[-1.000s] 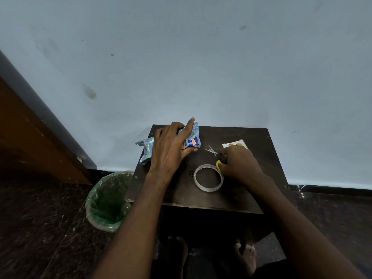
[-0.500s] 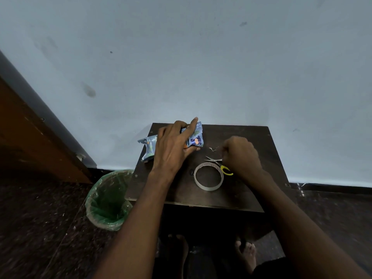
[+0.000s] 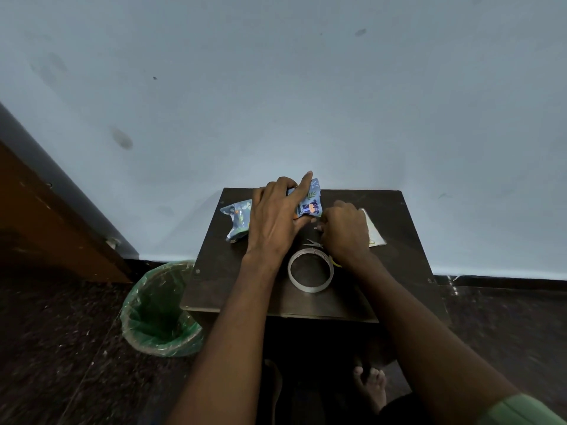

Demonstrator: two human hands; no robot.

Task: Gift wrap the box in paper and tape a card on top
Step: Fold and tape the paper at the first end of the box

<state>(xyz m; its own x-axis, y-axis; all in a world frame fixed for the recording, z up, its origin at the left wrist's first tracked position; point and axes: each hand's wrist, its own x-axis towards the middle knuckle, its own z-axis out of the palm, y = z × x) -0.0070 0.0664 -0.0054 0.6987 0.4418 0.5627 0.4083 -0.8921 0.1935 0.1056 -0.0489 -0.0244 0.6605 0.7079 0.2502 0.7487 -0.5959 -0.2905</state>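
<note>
Left hand [image 3: 276, 222] clamps my half-wrapped box [image 3: 308, 202] down at the table's [image 3: 399, 271] far edge, fingers curled over it. Right hand [image 3: 345, 230] sits just beside it, curled up, can't tell what it's pinching. Tape roll [image 3: 310, 273] nearer me.

Left hand [image 3: 276, 219] gripping paper-wrapped box [image 3: 310, 200] on dark table [image 3: 399, 256]. Right hand [image 3: 346, 231] curled beside box, pinching small tape piece. Tape roll [image 3: 294, 277], scissors [image 3: 313, 243], card [image 3: 374, 234] near. Green-lined bin [image 3: 159, 311] left of table.

Blue wall [image 3: 276, 87], dark speckled floor [image 3: 61, 348]
</note>
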